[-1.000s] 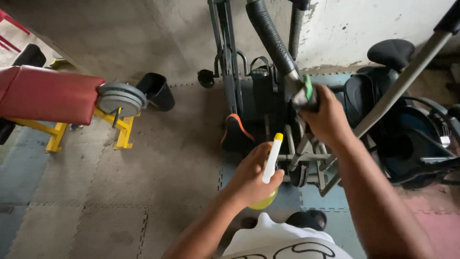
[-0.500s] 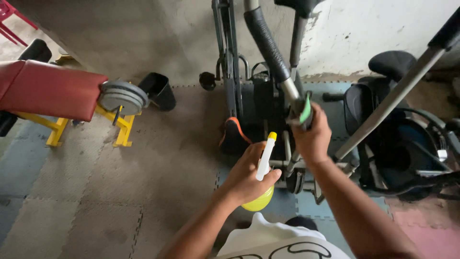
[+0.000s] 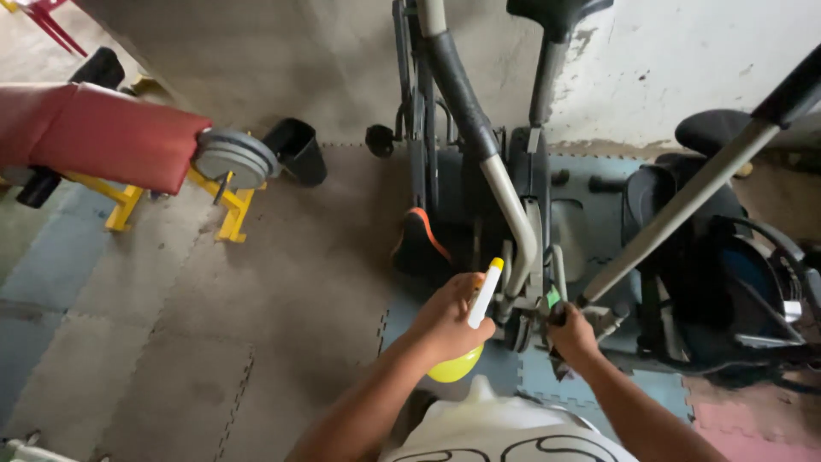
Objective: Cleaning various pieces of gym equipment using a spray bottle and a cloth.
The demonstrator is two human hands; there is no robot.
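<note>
Two machines crowd the space around the grip: an elliptical trainer [image 3: 479, 171] rises straight ahead of the hands, its grey swing arm running down to just above them, and a black exercise bike [image 3: 718, 248] stands to the right, its long silver bar [image 3: 676, 214] slanting down to just beside the right hand. Well off to the left sits a red padded bench [image 3: 111, 137] on a yellow frame, with grey weight plates [image 3: 233, 158] at its near end and a black bin [image 3: 298, 150] beyond them. Underfoot lie interlocking foam mats [image 3: 171, 308] (grey, blue, one pink at the right), meeting a stained pale wall [image 3: 684, 60] behind the machines. The left hand [image 3: 446, 321] is wrapped fully around a spray bottle [image 3: 470, 329], yellow-bodied with a white nozzle pointing up toward the trainer. The right hand [image 3: 571, 335] is clenched on a small green cloth [image 3: 553, 298], pressed against the trainer's lower frame, just right of the bottle.
</note>
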